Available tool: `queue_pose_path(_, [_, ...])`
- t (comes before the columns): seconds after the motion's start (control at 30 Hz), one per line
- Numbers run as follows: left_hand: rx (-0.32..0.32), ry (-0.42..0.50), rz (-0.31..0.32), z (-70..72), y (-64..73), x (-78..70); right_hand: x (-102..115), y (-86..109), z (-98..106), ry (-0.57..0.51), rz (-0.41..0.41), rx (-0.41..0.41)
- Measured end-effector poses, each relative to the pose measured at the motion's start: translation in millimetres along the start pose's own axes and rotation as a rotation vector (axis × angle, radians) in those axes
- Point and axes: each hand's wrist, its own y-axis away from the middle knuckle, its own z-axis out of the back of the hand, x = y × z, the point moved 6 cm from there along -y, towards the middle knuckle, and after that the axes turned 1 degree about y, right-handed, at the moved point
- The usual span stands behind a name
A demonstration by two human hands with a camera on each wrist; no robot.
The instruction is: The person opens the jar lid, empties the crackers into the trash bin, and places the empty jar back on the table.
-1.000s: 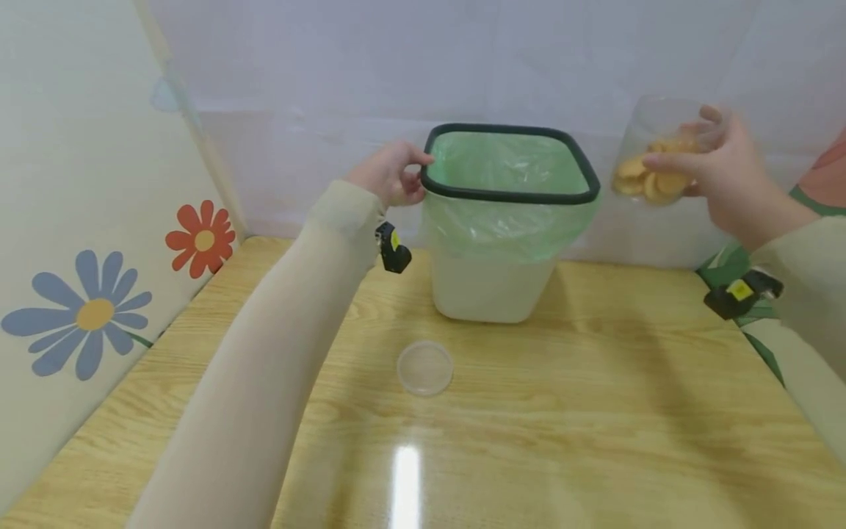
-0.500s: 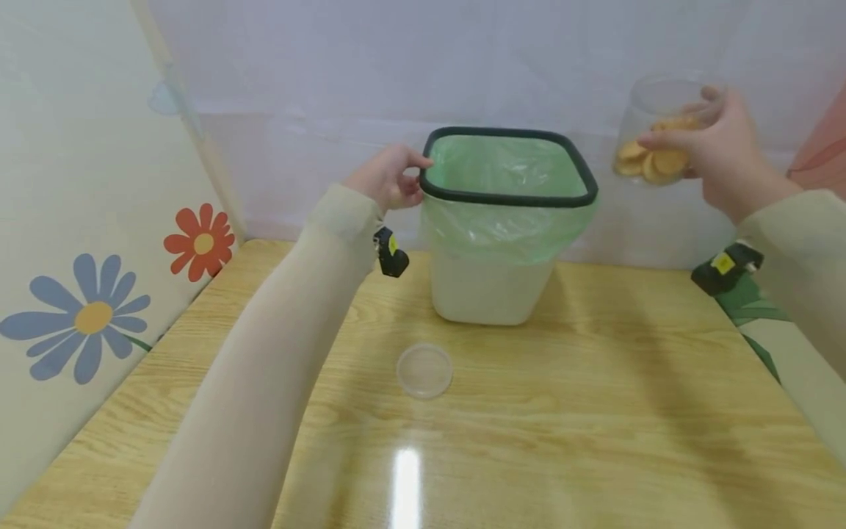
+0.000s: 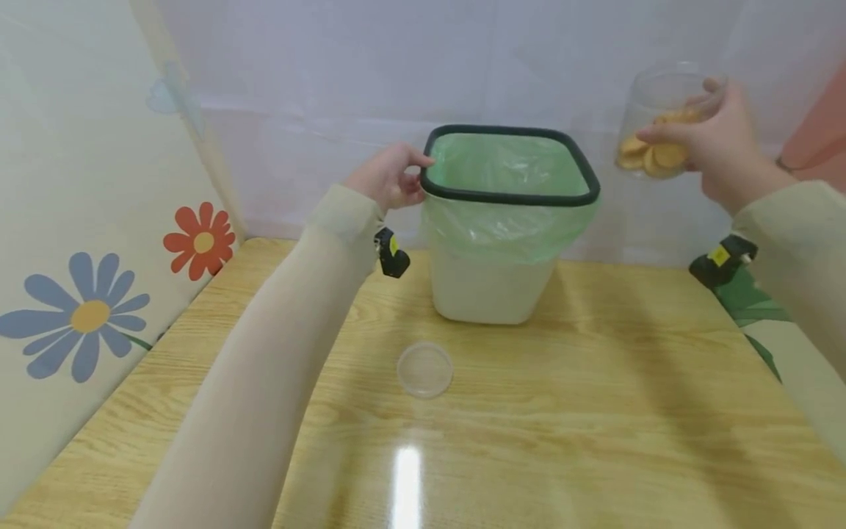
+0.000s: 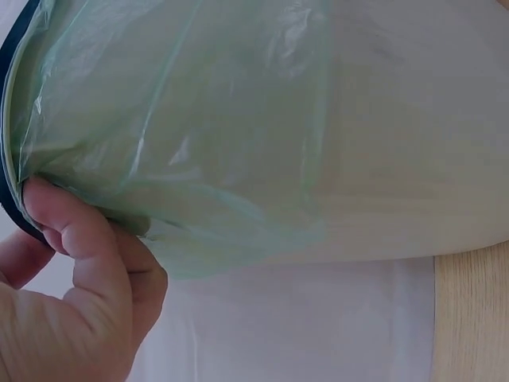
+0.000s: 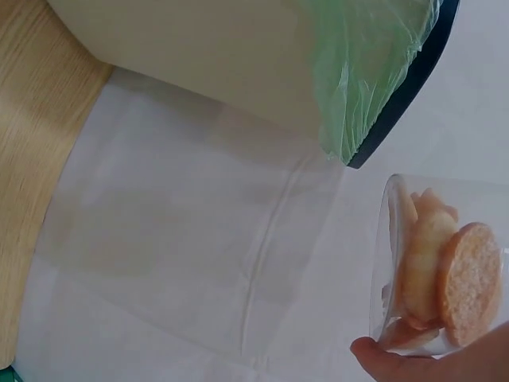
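A whitish trash can [image 3: 490, 286] stands at the back of the table, lined with a green plastic bag [image 3: 509, 228] folded out under a black rim [image 3: 509, 197]. My left hand [image 3: 391, 176] pinches that rim at its left side, thumb and fingers on either side of the edge. To the right of the can and above the table, my right hand [image 3: 723, 143] grips a clear jar [image 3: 661, 92]. Several round golden cookies [image 5: 471, 282] lie in the bottom of the jar, which is nearly upright. A clear round lid [image 3: 425, 369] lies flat on the table before the can.
The wood-grain table [image 3: 562, 411] meets a pale sheet-covered wall [image 3: 330, 73] behind the can. On the left is a wall with a blue flower [image 3: 91, 316] and a red flower [image 3: 202, 241]. Green and pink decorations stand at the right edge.
My right hand has lifted the jar higher, with the cookies still inside. The left hand, the can and the lid have stayed in place.
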Motion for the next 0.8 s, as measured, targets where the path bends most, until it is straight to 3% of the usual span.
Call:
queue_pose_path(0.2, [-0.006,0.018,-0.008,0.1,-0.8,1.1,10,-0.4,-8,0.159,0.084,-0.029])
queue_pose_path(0.47, [-0.007,-0.002,-0.036,0.6,-0.3,0.3,24,-0.1,-24,0.289,0.164,-0.029])
queue_pose_path(0.8, [-0.024,-0.03,-0.055,3.4,0.1,-1.7,48,-3.0,-43,0.57,0.437,-0.101])
